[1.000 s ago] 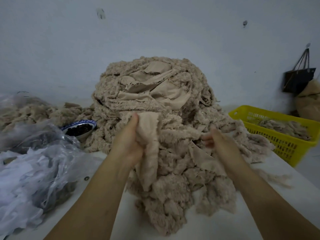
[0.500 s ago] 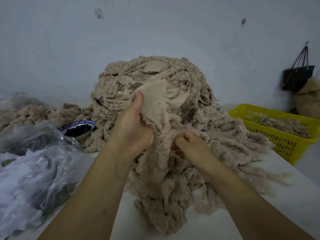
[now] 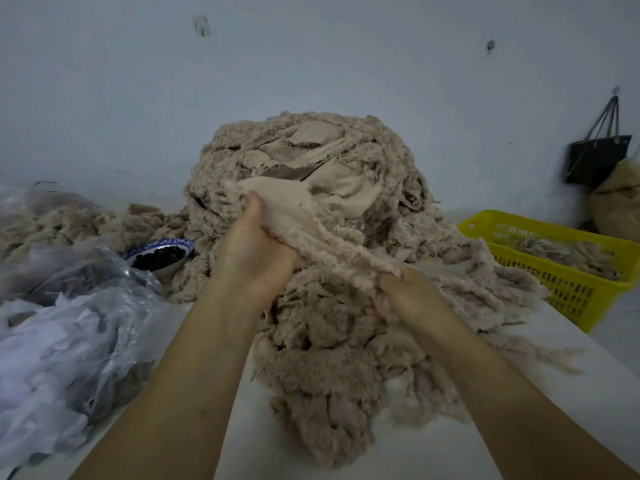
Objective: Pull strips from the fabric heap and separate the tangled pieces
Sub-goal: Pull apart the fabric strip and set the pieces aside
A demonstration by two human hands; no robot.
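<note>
Beige fleecy strip [image 3: 332, 244] runs taut btwn both hands, just above the front of the big fabric heap [image 3: 346, 358] on the white table [image 3: 571, 393]: left hand [image 3: 256, 258] grips its upper end w/ thumb on the smooth backing, right hand [image 3: 408, 292] is clenched on the lower end. Half a sec ago the hands sat close together; they've since drawn apart, so the strip looks mostly pulled free, tho its far edge may still snag.

Both forearms [image 3: 194, 393] are recorded bare to the frame's lower edge, as are the left hand [image 3: 254, 258] and right hand [image 3: 412, 299].
</note>
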